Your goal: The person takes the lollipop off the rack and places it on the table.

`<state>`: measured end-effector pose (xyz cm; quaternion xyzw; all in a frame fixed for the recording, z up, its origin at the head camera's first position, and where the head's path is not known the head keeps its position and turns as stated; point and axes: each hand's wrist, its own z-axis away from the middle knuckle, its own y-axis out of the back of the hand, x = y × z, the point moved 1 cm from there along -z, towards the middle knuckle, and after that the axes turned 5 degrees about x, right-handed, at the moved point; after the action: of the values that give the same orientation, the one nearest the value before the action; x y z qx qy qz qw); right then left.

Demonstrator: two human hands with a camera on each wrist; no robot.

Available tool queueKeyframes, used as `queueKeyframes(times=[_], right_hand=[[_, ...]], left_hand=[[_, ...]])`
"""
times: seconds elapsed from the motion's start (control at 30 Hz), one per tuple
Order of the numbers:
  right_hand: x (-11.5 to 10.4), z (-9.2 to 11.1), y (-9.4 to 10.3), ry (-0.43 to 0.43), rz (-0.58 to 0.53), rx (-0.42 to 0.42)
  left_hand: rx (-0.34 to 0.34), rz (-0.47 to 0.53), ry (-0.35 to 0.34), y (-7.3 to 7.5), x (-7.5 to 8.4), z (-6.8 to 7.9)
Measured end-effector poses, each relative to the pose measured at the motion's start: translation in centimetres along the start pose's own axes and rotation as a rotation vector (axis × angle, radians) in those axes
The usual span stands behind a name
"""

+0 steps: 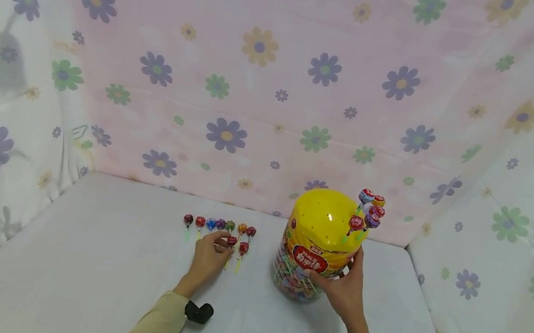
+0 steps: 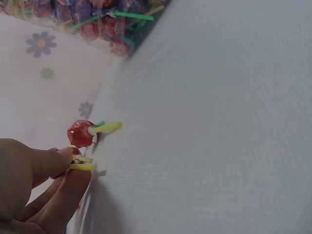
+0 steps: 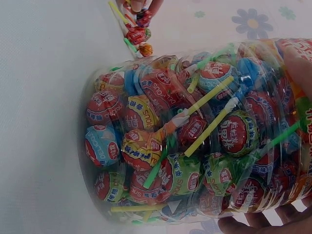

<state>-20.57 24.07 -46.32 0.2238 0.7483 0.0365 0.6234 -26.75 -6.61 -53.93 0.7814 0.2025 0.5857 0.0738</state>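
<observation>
With thumb and fingers, my left hand [image 1: 210,256] pinches a red-wrapped lollipop [image 1: 232,241]; its yellow stick shows between the fingertips in the left wrist view. Just right of it, another red lollipop [image 1: 243,248] lies on the table with its stick toward me. My right hand [image 1: 346,290] grips a clear plastic jar [image 3: 195,161] from the right side, thumb on the front label. The jar leans slightly and is packed with wrapped lollipops. Several lollipops [image 1: 376,212] stand in the right part of its yellow lid [image 1: 323,212].
Behind my left hand, a row of several lollipops [image 1: 211,224] in different colours lies on the white table [image 1: 83,265]. Flower-patterned cloth [image 1: 271,84] hangs behind the table and on both sides.
</observation>
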Motion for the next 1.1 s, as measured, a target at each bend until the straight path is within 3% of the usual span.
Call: queueKeyframes(times=[0.6,0.7,0.87,0.93,1.1], right_hand=[[0.2,-0.2,0.0,0.003,-0.006,0.006],[0.1,-0.1,0.0,0.004,-0.001,0.007],[0.1,0.0,0.0,0.013,-0.013,0.007],[0.0,0.1,0.0,0.021,-0.022,0.004],[-0.2,0.1,0.0,0.028,-0.026,-0.001]], left_hand=[[-0.027,-0.087,0.018,-0.1,-0.3,-0.5],[-0.056,-0.016,0.068,0.4,-0.2,-0.4],[-0.139,0.184,0.158,1.4,-0.1,-0.1],[-0.183,0.233,0.144,1.7,0.2,0.0],[-0.345,0.309,0.016,2.0,2.5,0.5]])
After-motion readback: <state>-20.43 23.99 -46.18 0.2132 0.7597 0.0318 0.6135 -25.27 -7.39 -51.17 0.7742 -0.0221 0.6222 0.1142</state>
